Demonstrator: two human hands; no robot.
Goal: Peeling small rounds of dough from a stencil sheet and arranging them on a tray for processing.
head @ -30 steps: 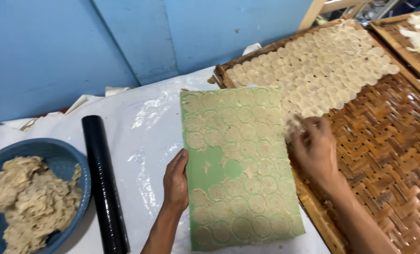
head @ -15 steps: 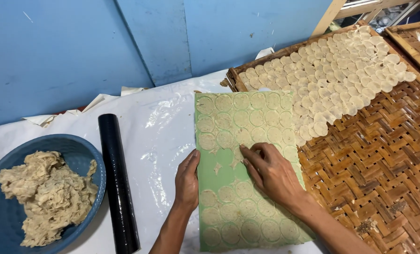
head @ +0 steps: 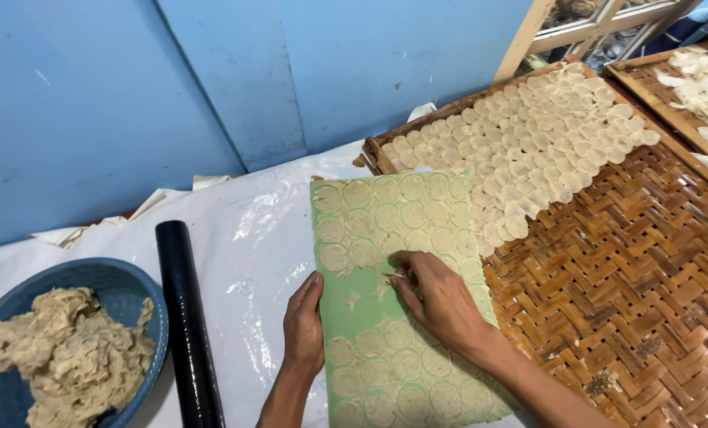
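A green board (head: pixel 366 293) lies on a white plastic sheet, covered with several thin round dough discs (head: pixel 405 214). My left hand (head: pixel 304 325) rests flat on the board's left edge, holding it down. My right hand (head: pixel 437 297) lies on the middle of the board, fingertips pinching at a disc near a bare green patch with small dough scraps. To the right, a woven bamboo tray (head: pixel 639 261) carries several rows of pale discs (head: pixel 528 143) across its far half.
A black rolling pin (head: pixel 186 317) lies left of the board. A blue bowl (head: pixel 144 305) with lumpy dough (head: pixel 65 353) sits at bottom left. A second bamboo tray (head: pixel 699 87) with pale pieces stands at top right. A blue wall runs behind.
My right hand came back from the bamboo tray to the middle of the board and now picks at a disc. The left hand stayed on the board's edge. The view shifted slightly.
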